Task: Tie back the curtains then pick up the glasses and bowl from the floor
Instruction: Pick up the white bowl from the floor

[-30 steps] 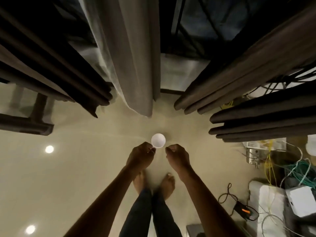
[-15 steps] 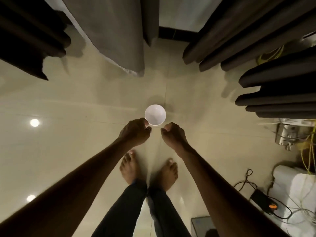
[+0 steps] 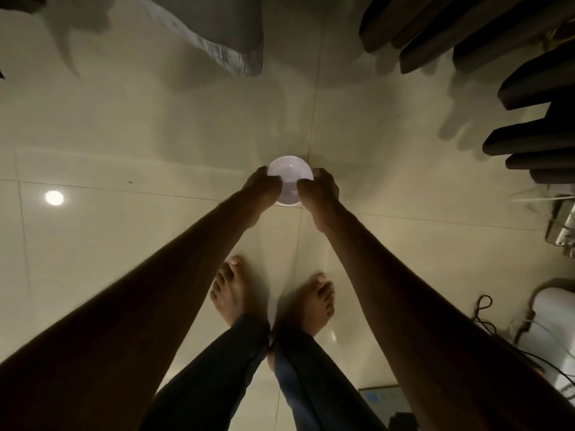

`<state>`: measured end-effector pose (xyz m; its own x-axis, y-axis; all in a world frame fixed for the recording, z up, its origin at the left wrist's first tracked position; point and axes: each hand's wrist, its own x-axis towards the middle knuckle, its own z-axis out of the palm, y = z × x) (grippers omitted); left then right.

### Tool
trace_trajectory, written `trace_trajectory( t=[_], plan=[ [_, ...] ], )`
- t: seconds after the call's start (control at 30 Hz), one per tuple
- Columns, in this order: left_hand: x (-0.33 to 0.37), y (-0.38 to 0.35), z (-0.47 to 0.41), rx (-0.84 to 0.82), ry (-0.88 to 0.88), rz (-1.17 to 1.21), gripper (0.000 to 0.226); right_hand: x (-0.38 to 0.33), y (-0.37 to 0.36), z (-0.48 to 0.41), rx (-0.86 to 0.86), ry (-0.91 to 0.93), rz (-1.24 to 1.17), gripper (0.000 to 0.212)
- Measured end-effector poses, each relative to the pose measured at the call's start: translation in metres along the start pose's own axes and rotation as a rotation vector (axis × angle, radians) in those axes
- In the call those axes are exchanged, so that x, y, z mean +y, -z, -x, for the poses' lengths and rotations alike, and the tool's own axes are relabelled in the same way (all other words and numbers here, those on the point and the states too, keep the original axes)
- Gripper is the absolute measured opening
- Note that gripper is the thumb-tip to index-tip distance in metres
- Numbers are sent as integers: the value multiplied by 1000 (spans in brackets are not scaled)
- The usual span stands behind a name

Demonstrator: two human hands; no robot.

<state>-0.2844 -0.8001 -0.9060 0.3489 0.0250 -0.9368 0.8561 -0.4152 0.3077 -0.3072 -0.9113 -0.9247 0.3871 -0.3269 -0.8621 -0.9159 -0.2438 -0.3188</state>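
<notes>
Bowl rim: left hand, right hand

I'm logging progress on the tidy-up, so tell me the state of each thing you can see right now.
bowl: upright, looks empty, held at both sides.
left hand: grips the bowl's left rim.
right hand: grips the bowl's right rim.
grey curtain: hem hangs loose; any tie out of view.
dark curtains: hang in folds; any tie out of view.
</notes>
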Motion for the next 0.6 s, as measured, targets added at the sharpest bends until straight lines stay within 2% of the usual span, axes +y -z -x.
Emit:
trace_trajectory(
  t=[0.1, 0.2, 0.3, 0.37, 0.47, 0.6],
  plan=[
    [-4, 4, 9, 97, 1, 69, 47, 5, 10, 19, 104, 29, -73, 43],
    [-4, 15, 33, 132, -34, 95, 45, 5, 24, 44, 133, 32, -214, 30],
    [-3, 27, 63, 155, -67, 178, 45, -6, 38, 74, 63, -34, -475, 18],
    [-2, 32, 83, 166, -75, 246, 34, -15, 47, 95, 19, -56, -583, 19],
    [3, 37, 116, 203, -100, 364, 22, -25, 57, 125, -24, -33, -649, 23],
    [14, 43, 165, 160, -111, 567, 24, -40, 70, 169, -97, 22, -688, 22]
  ],
)
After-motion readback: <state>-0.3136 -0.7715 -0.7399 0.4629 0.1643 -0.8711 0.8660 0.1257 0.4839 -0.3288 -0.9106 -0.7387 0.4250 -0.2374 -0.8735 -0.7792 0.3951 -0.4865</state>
